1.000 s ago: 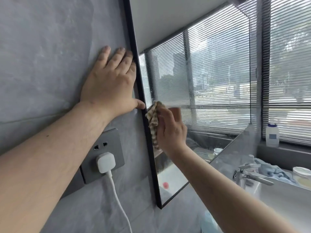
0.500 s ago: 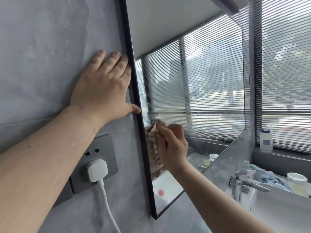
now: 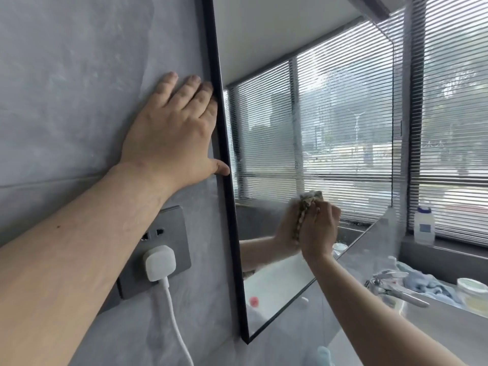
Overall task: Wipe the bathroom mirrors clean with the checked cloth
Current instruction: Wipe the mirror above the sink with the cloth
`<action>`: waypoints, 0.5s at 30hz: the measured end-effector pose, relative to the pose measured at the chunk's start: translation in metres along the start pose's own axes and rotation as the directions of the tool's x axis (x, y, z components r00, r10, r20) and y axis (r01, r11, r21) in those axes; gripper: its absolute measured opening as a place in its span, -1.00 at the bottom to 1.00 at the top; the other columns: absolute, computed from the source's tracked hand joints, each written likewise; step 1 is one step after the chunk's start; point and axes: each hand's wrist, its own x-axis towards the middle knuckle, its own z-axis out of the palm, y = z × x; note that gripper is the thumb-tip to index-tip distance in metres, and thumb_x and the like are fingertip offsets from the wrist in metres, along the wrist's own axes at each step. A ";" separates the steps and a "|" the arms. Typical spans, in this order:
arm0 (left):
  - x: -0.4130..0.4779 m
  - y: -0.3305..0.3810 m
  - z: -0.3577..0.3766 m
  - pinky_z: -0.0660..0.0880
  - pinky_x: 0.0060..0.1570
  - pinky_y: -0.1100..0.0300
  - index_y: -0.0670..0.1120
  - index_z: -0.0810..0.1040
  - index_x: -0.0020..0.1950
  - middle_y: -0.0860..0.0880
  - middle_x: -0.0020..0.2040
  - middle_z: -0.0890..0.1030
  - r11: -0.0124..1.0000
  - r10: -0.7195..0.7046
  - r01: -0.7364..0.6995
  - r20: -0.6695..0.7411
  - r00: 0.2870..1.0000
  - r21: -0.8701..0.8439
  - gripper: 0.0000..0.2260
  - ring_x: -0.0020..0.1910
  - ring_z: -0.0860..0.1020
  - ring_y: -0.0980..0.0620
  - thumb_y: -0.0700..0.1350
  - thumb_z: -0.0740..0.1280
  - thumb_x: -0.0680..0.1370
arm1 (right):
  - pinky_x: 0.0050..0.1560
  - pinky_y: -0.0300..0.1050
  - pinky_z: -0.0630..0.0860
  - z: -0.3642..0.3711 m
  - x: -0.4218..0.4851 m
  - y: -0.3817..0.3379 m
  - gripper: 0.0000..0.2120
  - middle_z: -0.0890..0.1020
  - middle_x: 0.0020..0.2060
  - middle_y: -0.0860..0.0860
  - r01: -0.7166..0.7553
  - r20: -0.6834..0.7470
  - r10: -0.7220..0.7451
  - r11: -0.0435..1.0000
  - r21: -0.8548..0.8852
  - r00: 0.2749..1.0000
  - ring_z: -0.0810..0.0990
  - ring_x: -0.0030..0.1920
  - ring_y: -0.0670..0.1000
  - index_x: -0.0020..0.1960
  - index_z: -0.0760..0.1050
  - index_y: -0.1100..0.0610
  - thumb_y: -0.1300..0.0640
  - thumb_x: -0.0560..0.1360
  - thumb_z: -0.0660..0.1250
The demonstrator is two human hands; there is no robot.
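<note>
Right hand bunched around the checked cloth, pressing it against the mirror low on the glass, about midway across. Left hand spread flat on the grey wall, fingers straight, little finger against the black frame, thumb tip on the frame edge.

Hazy smears visible across the middle of the glass above the cloth, so probably much wiping left. Best done with firm, even pressure and overlapping strokes, working up into the cloudy band and out to the far edge and bottom corner. Worth refolding the cloth to a fresh face if streaks follow it. Bracing on the wall, not the glass, avoids new fingerprints.

Below the left forearm, a socket with a white plug and cable hanging down, near the frame: a damp cloth best kept away from it. On the tabletop to the right, a chrome tap, a blue rag and a round tub. On the window ledge, a white bottle before the blinds. None of these blocks the glass, though the tap sits near the arm's path for low strokes.
</note>
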 end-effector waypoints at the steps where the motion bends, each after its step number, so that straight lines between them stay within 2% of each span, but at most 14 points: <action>1: 0.000 0.000 0.000 -0.06 0.56 -0.12 -0.20 0.20 0.56 -0.15 0.59 0.21 1.000 0.000 0.000 -0.001 1.000 0.001 0.05 0.59 0.12 -0.12 0.54 0.07 0.32 | -0.08 -0.12 0.31 0.000 -0.020 -0.002 -0.72 0.43 0.03 0.06 0.079 0.009 -0.079 0.997 0.004 0.997 0.53 -0.02 0.13 0.15 0.55 0.14 0.01 0.62 0.16; 3: 0.000 0.000 0.000 -0.06 0.56 -0.12 -0.21 0.21 0.56 -0.16 0.58 0.22 1.000 -0.002 0.002 -0.004 1.000 -0.002 0.05 0.58 0.12 -0.13 0.54 0.06 0.32 | -0.18 -0.10 0.41 -0.001 -0.061 -0.003 -0.69 0.47 0.02 0.08 0.315 0.008 -0.316 0.948 0.043 0.949 0.54 -0.09 0.13 0.13 0.55 0.12 -0.03 0.59 0.15; 4: 0.001 0.000 0.001 -0.06 0.56 -0.12 -0.22 0.21 0.56 -0.17 0.58 0.22 1.000 -0.004 0.004 -0.005 1.000 -0.003 0.06 0.58 0.13 -0.14 0.54 0.07 0.32 | -0.24 -0.12 0.47 -0.001 -0.078 -0.003 -0.75 0.49 0.02 0.09 0.461 0.001 -0.462 0.885 0.063 0.887 0.55 -0.12 0.09 0.12 0.54 0.10 0.00 0.59 0.18; 6: 0.001 0.000 0.002 -0.04 0.55 -0.13 -0.22 0.24 0.55 -0.18 0.57 0.25 1.000 -0.007 0.007 -0.014 1.000 -0.010 0.05 0.57 0.16 -0.15 0.53 0.09 0.31 | -0.28 -0.19 0.46 -0.001 -0.100 -0.002 -0.82 0.48 0.00 0.06 0.709 -0.012 -0.711 0.699 0.090 0.703 0.56 -0.17 0.04 0.13 0.52 0.08 0.05 0.63 0.20; 8: 0.001 0.000 0.004 -0.01 0.55 -0.14 -0.23 0.27 0.53 -0.19 0.55 0.28 1.000 -0.004 0.003 -0.030 1.000 -0.020 0.05 0.56 0.19 -0.16 0.53 0.13 0.31 | -0.31 -0.18 0.48 -0.002 -0.105 -0.004 -0.82 0.45 -0.01 0.04 0.817 -0.001 -0.823 0.564 0.122 0.568 0.56 -0.21 0.04 0.14 0.51 0.08 0.05 0.64 0.19; 10: 0.001 0.000 0.005 0.00 0.54 -0.15 -0.24 0.29 0.52 -0.21 0.54 0.29 0.999 0.003 -0.005 -0.046 0.999 -0.032 0.05 0.55 0.20 -0.18 0.52 0.17 0.31 | -0.34 -0.15 0.52 -0.001 -0.096 -0.002 -0.83 0.44 -0.01 0.03 0.847 0.017 -0.853 0.520 0.116 0.521 0.57 -0.22 0.05 0.16 0.50 0.08 0.08 0.60 0.25; 11: 0.001 0.000 0.006 0.01 0.54 -0.15 -0.25 0.30 0.51 -0.21 0.54 0.30 0.999 0.006 -0.008 -0.056 0.998 -0.037 0.04 0.55 0.21 -0.18 0.52 0.18 0.31 | -0.35 -0.14 0.53 0.000 -0.087 0.001 -0.82 0.44 0.00 0.03 0.837 0.029 -0.842 0.538 0.100 0.538 0.58 -0.22 0.06 0.16 0.50 0.07 0.08 0.58 0.27; 12: 0.001 -0.001 0.006 0.02 0.54 -0.15 -0.26 0.31 0.51 -0.22 0.53 0.31 0.999 0.008 -0.011 -0.064 0.998 -0.041 0.04 0.54 0.22 -0.19 0.51 0.19 0.31 | -0.34 -0.13 0.54 0.000 -0.075 0.004 -0.81 0.45 0.02 0.02 0.801 0.041 -0.805 0.594 0.076 0.592 0.59 -0.21 0.08 0.15 0.50 0.06 0.06 0.56 0.27; 14: 0.001 -0.001 0.007 0.03 0.53 -0.16 -0.26 0.32 0.50 -0.22 0.53 0.32 0.999 0.008 -0.011 -0.069 0.998 -0.042 0.04 0.54 0.23 -0.20 0.52 0.17 0.31 | -0.25 -0.05 0.53 -0.001 -0.051 0.011 -0.76 0.45 0.04 0.03 0.603 0.034 -0.604 0.797 0.030 0.796 0.58 -0.17 0.13 0.14 0.49 0.05 -0.02 0.55 0.19; 15: 0.001 -0.001 0.006 0.04 0.53 -0.17 -0.26 0.32 0.50 -0.23 0.52 0.32 0.999 0.005 -0.008 -0.068 0.998 -0.044 0.05 0.53 0.24 -0.20 0.53 0.13 0.30 | -0.18 -0.01 0.52 -0.002 -0.039 0.015 -0.72 0.45 0.04 0.06 0.419 0.033 -0.419 0.908 0.016 0.907 0.55 -0.13 0.13 0.13 0.50 0.08 -0.04 0.56 0.14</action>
